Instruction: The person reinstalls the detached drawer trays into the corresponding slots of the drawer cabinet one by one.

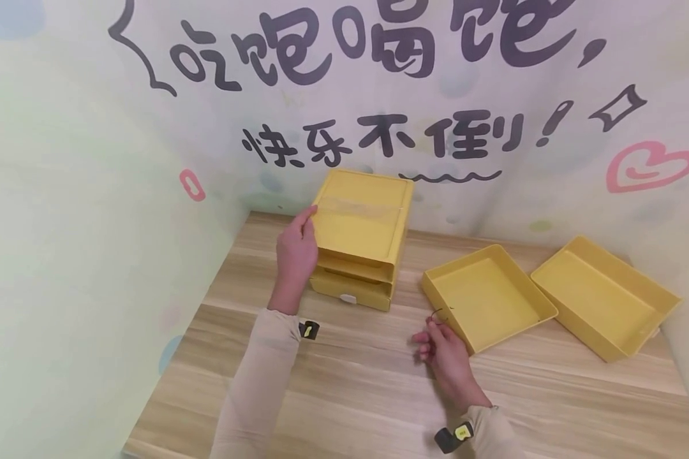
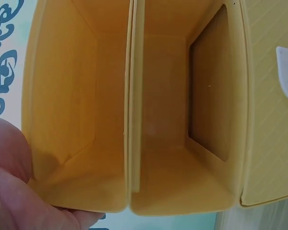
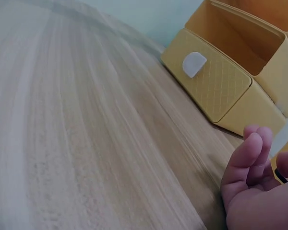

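A yellow drawer cabinet (image 1: 356, 229) stands against the back wall. Two upper slots gape without drawers; the lowest drawer front (image 3: 211, 76) is closed and bears a white half-round tab (image 3: 194, 64). My left hand (image 1: 296, 252) rests against the cabinet's upper left side, fingers fairly straight, one fingertip at the top edge. To the right, my right hand (image 1: 449, 362) is beside a yellow drawer (image 1: 490, 290), above the table. Its thumb and forefinger pinch a thin black cord-like piece (image 3: 280, 176), mostly hidden by the fingers.
A second pulled-out yellow drawer (image 1: 603, 293) lies farther right, close beside the first. All of it sits on a wood-grain table (image 1: 367, 395). A printed cloth wall (image 1: 207, 134) encloses the back and the sides. Clear tape (image 1: 358, 207) crosses the cabinet's top.
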{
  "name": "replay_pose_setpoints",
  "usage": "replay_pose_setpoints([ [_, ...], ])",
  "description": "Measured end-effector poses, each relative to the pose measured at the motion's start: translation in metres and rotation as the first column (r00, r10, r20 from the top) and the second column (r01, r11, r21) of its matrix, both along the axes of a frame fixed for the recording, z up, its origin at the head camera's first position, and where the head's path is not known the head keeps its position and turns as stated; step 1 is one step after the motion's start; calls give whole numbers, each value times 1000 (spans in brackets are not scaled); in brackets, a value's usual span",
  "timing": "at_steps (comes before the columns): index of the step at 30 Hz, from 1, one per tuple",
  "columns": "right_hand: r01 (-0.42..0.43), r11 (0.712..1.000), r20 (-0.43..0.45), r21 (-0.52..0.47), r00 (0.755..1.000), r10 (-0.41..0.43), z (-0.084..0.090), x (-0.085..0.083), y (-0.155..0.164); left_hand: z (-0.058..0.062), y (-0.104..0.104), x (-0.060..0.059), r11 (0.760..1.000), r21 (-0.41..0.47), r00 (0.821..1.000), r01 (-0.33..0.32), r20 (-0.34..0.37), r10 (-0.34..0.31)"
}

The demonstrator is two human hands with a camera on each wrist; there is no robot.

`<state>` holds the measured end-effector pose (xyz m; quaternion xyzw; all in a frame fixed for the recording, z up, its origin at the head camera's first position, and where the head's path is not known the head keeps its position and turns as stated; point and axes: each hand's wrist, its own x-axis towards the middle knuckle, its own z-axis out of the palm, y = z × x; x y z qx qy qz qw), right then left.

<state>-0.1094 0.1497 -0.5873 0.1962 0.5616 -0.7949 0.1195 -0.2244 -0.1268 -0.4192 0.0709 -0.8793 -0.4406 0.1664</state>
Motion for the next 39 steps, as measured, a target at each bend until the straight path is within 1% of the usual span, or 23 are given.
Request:
replay_pose_setpoints([
  [2, -3, 999, 5, -54, 1000, 3, 0, 1, 1, 1, -1, 1, 1000, -21, 1000, 6, 16, -5],
  [4, 5, 995, 12, -103, 1000, -4, 0, 1, 2, 3, -3, 2, 999, -33, 999, 25, 36, -23],
  [8, 41, 980, 28, -194, 999, -37, 3, -1, 4, 9, -8, 4, 996, -7, 992, 89, 93, -88],
  [12, 84, 969, 44, -231, 996, -75, 6, -6, 4, 13, -14, 7, 990, 29, 982, 140, 122, -142],
  [16, 92, 976, 62, -199, 995, -81, 6, -8, 4, 12, -15, 9, 987, 36, 981, 154, 113, -157],
  [20, 72, 989, 58, -125, 996, -65, 5, -9, 3, 11, -14, 11, 987, 51, 982, 155, 101, -160],
  [25, 70, 994, 76, -83, 995, -64, 5, -9, 2, 12, -12, 12, 989, 63, 985, 132, 105, -139],
  [28, 65, 996, 78, -58, 995, -60, 5, -9, 3, 14, -11, 13, 993, 30, 985, 110, 127, -113],
  [31, 31, 999, 68, -19, 997, -29, 6, -8, 5, 16, -10, 15, 995, -24, 985, 92, 147, -88],
  [34, -1, 1000, 62, 24, 998, 0, 7, -7, 8, 16, -8, 17, 994, -75, 988, 82, 140, -71],
  [39, -57, 993, 69, 102, 996, 50, 10, -4, 14, 14, -4, 18, 989, -138, 994, 54, 106, -39],
])
